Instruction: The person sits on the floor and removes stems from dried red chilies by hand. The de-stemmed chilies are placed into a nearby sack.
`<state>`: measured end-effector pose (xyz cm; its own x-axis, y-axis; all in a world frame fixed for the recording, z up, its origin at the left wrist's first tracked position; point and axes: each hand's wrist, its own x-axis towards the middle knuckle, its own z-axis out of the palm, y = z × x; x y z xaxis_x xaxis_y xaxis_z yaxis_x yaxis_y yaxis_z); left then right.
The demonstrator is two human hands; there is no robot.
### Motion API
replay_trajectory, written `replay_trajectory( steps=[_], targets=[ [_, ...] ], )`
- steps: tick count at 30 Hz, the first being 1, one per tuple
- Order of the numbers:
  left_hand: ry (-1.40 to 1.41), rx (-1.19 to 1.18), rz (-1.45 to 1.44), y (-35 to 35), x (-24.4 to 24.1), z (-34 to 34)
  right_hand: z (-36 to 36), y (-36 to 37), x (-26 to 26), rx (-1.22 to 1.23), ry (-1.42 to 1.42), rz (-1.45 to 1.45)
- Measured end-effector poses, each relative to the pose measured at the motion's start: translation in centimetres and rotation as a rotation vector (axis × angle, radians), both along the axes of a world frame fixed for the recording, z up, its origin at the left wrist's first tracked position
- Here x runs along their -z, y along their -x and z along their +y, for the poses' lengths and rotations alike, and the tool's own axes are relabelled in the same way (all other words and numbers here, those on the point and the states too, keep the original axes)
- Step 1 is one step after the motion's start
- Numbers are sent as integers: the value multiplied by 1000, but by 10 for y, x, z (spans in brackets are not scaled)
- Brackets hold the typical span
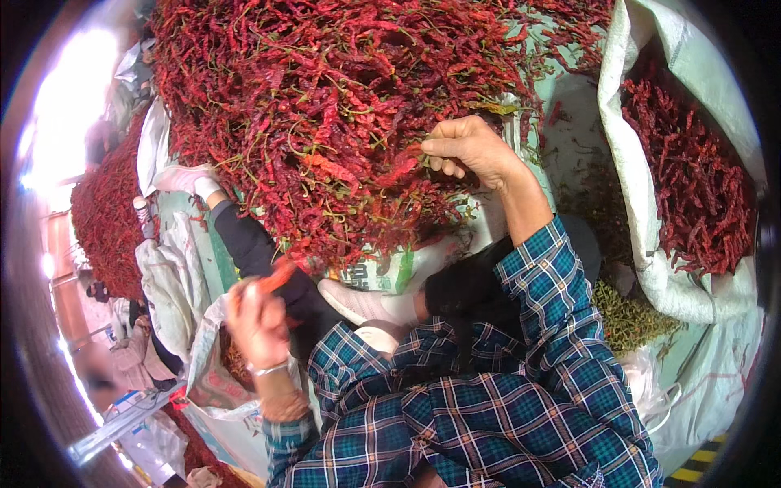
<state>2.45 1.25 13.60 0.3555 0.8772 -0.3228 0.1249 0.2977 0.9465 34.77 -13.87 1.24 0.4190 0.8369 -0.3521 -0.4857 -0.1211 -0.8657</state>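
A large heap of dried red chili peppers (317,110), many with green stems, lies before me and over my outstretched leg's side. At the heap's right part, my right hand (467,152) pinches a red chili pepper (399,168) between thumb and fingers. My left hand (259,323), blurred, is raised over my dark trouser leg and holds a bright red chili pepper (277,274) at its fingertips. Below that hand stands an open woven sack (210,354) with reddish contents, partly hidden by the hand and wrist.
At right stands a white woven sack (628,152) of red chilies, beside a pile of green stems (634,317). Folded white sacks (171,280) lie at left. Another chili heap (110,213) and a seated person (137,354) are farther left. A metal bar (125,421) crosses the lower left.
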Motion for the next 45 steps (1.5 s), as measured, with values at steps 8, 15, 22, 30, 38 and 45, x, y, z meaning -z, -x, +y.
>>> replay_trajectory(
  steps=[8, 15, 22, 30, 38, 45],
  targets=[
    [-668, -113, 674, 116, 17, 38, 6, 7, -10, -158, -183, 19],
    [-668, 794, 428, -127, 56, -40, 16, 29, -13, -250, -120, -295],
    [-87, 604, 233, -144, 80, -49, 23, 37, -18, -48, -37, -711],
    [10, 472, 151, -153, 107, -41, 25, 67, -8, 194, -65, -1348],
    [-667, 1142, -44, -138, 22, -76, 4, 24, -4, 330, 204, -929],
    [-171, 147, 31, -120, 55, -21, -117, -47, 23, 297, 933, -926]
  ],
)
